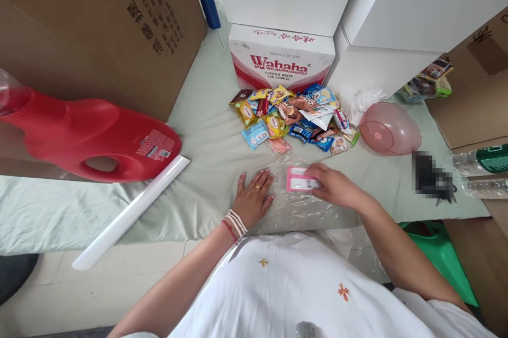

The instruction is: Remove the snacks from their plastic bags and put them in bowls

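My left hand [254, 196] lies flat with fingers spread on the left part of a clear plastic bag [296, 206] spread on the pale green cloth. My right hand [331, 184] pinches a small pink-and-white packet [298, 179] over the bag, fingers closed on its right end. Just beyond, a heap of several small colourful snack packets [293, 116] lies on the cloth, apart from both hands.
A red jug [91, 137] and a long white strip [130, 211] lie at left. A Wahaha carton [280, 57] and white boxes stand behind the snacks. A pink bowl [389, 129] sits upside down at right, bottles [482, 161] beyond it. Large cardboard boxes [119, 26] flank the bed.
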{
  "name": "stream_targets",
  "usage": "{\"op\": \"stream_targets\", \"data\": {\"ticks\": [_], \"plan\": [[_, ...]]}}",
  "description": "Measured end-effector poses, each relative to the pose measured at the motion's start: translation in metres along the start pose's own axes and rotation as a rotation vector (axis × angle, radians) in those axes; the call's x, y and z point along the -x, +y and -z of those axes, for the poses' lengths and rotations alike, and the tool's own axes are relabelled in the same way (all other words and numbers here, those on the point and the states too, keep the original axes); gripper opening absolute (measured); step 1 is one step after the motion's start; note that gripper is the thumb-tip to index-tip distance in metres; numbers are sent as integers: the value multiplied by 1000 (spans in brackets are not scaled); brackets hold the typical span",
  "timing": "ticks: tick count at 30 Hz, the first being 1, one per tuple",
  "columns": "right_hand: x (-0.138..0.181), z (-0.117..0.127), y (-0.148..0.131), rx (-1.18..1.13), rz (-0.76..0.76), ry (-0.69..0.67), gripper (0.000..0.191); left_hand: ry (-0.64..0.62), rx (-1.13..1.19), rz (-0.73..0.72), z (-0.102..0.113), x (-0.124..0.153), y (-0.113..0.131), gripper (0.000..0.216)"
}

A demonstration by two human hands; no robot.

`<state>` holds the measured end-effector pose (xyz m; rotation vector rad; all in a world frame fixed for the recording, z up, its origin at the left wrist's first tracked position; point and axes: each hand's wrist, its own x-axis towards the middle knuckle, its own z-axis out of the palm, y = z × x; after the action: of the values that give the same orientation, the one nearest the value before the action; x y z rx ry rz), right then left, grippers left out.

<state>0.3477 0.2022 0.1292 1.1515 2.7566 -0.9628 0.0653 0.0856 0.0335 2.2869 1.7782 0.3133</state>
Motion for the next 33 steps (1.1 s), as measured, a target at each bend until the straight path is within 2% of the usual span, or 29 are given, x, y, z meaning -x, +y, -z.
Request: {"op": "stream_targets", "data": {"ticks": [2,3,7,8,10,12,14,20,26,30,33], "plan": [[-25,-9,-3,42,35,-54,39,2,0,-6,-1,0,0,58],[-41,-10,-3,79,27,-15,36,2,-2,-8,-1,0,0,58],[-113,3,8,294,-157,317,39,1,-20,-5,-1,0,0,57],[-127,6,12,339,-207,333,40,1,-23,-3,0,0,0,57],[-144,9,19,388,-270,273,41,1,-22,0,0,0,0,57],[-149,8,24,402,-295,184,37,0,-12,-2,0,0,0,57],[-148,6,28,409,-336,164,35,-1,0,-2,0,0,0,57],[-170,10,30,376,-531,291,46,-4,10,4,2,0,0,56],[-194,46,38,279,-592,467,44,-2,15,3,2,0,0,56],[-186,58,46,242,-556,503,45,5,20,10,2,0,-1,56],[-166,42,39,294,-423,375,40,5,29,5,3,0,-1,55]]}}
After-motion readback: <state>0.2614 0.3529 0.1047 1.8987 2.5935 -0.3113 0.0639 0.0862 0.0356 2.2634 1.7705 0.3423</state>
